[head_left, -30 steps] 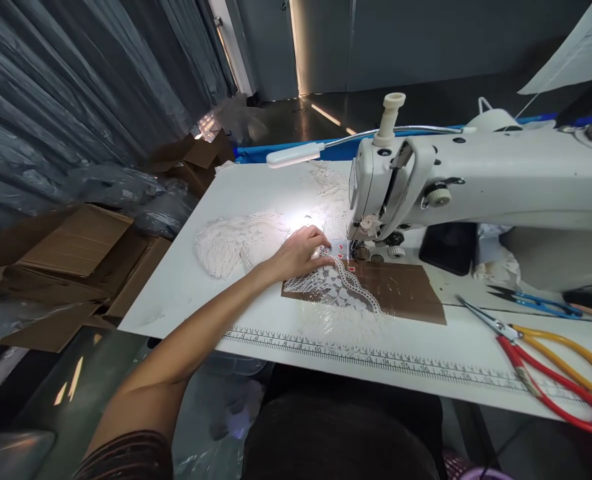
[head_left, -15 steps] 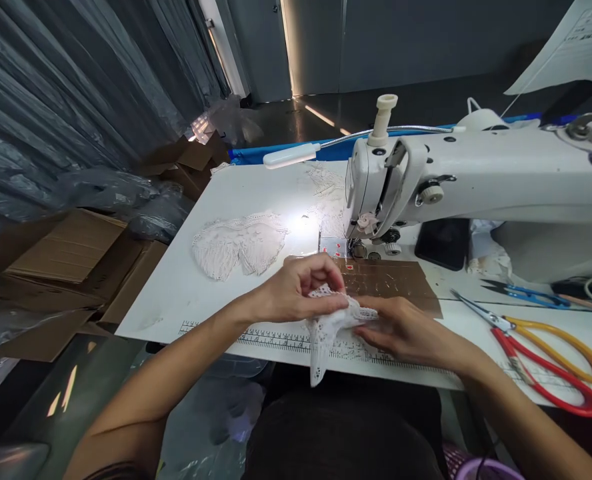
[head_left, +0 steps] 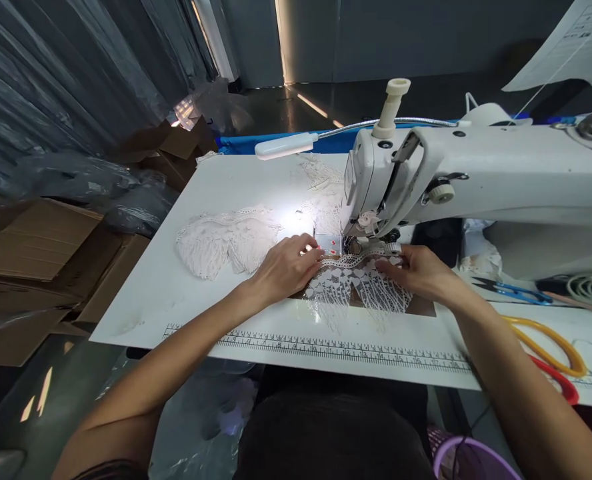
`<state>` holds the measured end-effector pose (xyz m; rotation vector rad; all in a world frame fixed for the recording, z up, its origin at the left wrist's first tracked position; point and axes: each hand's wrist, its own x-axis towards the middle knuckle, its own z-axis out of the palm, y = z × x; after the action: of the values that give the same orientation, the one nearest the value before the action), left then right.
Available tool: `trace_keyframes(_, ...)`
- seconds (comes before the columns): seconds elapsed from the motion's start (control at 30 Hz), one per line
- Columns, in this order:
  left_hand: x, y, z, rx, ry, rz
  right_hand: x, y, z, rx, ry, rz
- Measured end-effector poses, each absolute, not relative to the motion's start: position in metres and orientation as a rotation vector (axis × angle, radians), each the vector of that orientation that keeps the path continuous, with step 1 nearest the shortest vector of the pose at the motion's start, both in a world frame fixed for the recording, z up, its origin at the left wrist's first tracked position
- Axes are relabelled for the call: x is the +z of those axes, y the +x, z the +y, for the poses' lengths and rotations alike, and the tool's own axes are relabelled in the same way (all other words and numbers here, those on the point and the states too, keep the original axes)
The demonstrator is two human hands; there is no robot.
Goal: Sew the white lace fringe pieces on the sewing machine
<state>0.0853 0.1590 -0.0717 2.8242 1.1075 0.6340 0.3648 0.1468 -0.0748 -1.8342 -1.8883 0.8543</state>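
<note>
A white lace piece [head_left: 356, 287] lies spread flat on the brown patch in front of the needle of the white sewing machine [head_left: 476, 180]. My left hand [head_left: 286, 265] presses down on the lace's left edge, fingers lying flat and pointing at the presser foot. On the lace's right edge rests my right hand [head_left: 416, 270], its fingertips close under the machine head. The lace's top edge reaches the presser foot [head_left: 349, 245].
A stack of finished lace pieces [head_left: 221, 240] lies at the left of the white table [head_left: 186, 293]. A lamp [head_left: 286, 145] shines on the needle area. Scissors with red and yellow handles [head_left: 551, 353] and blue snips [head_left: 516, 292] lie at the right. Cardboard boxes [head_left: 41, 247] stand left.
Both hands carried the lace from the table's front edge up to the needle and spread it flat. One second ago only my left hand was on the lace.
</note>
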Motion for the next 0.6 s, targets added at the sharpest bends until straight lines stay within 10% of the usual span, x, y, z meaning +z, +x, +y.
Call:
trace_keyframes(0.17, -0.079, 0.087, 0.154, 0.563, 2.818, 0.527, -0.064, 0.37, 0.134, 0.824, -1.785, -1.985)
trace_keyframes(0.6, -0.063, 0.069, 0.15, 0.555, 1.798, 0.877, -0.056, 0.288, 0.118, 1.553, -1.425, -1.321)
